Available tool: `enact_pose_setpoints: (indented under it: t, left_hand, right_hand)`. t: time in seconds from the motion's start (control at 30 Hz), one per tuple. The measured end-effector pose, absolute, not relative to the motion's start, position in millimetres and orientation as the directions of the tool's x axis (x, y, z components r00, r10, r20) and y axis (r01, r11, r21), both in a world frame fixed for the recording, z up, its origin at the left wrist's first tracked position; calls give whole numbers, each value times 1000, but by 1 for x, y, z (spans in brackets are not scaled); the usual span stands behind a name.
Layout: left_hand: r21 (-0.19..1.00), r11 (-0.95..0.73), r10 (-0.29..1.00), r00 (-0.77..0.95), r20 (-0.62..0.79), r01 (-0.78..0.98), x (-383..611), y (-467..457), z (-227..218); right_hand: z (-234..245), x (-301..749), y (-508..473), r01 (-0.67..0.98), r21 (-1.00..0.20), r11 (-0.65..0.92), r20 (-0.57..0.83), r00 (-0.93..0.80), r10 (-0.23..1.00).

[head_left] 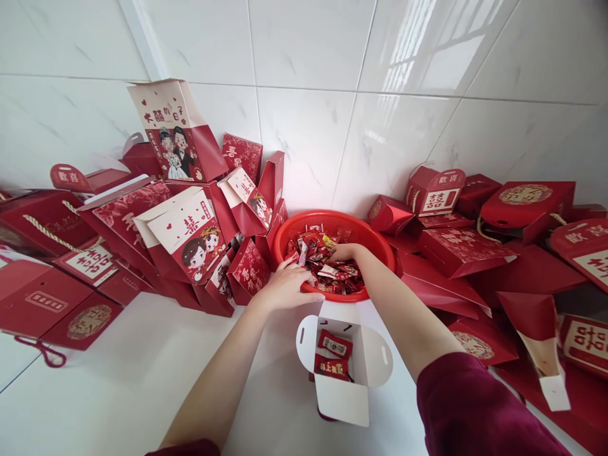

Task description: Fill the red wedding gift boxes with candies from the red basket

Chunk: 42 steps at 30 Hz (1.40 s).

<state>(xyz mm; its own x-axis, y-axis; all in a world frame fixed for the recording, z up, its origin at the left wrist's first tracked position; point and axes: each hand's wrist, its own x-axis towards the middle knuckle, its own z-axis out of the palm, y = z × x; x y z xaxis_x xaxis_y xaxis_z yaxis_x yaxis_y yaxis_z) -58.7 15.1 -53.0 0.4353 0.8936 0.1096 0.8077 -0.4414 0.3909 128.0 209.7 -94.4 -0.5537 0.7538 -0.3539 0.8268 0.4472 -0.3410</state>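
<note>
A round red basket (375, 235) full of small red wrapped sweets (332, 273) stands on the white floor near the wall. My left hand (286, 285) rests on the basket's near rim, fingers curled over the sweets. My right hand (342, 252) reaches into the middle of the basket, its fingers closed among the wrappers; what they hold is hidden. Just in front of the basket stands an open white-flapped gift box (342, 364) with two red packets (334, 355) lying inside.
Heaps of red gift boxes (190, 234) with cartoon couples lie piled at the left against the tiled wall. More red boxes and bags (479, 253) are piled at the right. White floor lies in front at the lower left.
</note>
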Motion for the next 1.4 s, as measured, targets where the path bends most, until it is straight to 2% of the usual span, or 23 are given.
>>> enact_pose_setpoints:
  t: [0.1,0.17,0.47,0.67,0.83,0.9,0.97,1.03,1.1,1.17,1.27,1.4]
  left_hand:
    - [403,-449,890,439,121,798,-59,15,-53]
    - [403,-453,888,441,128,795,-60,16,-53]
    - [399,-442,894,431,122,803,-57,17,-47]
    - [404,-452,889,438,133,795,-54,17,-46]
    - [378,-447,894,423,148,811,-53,23,-54]
    - [414,-451,892,404,201,791,-49,21,-56]
    - [477,-468,881,347,323,744,-41,11,-56]
    - [532,-461,863,220,455,711,-32,-6,-53]
    - [573,-387,868,75,491,722,-24,-28,-49]
    - [610,-245,918,-22,397,754,-20,-50,-50]
    - [700,-43,988,-72,134,713,-20,-76,-60]
    - [917,114,986,67,-151,381,-17,-96,-84]
  right_hand:
    - [-89,131,212,795,-403,453,-415,-600,684]
    - [-84,134,212,780,-435,449,-391,-613,686]
    - [-52,151,179,588,-641,493,-120,-712,692]
    - [-38,161,151,444,-693,568,57,-752,657]
    - [-30,176,134,422,-693,585,154,-706,692]
    - [-28,182,128,433,-690,580,188,-666,722]
    - [-25,188,119,449,-689,569,225,-613,757]
    - [-23,194,110,471,-684,557,266,-550,792]
    - [-21,199,101,495,-682,538,297,-485,822]
    - [-21,203,92,504,-690,519,304,-449,840]
    - [-23,205,80,488,-695,528,323,-444,836]
    - [-27,205,66,469,-676,569,377,-443,813]
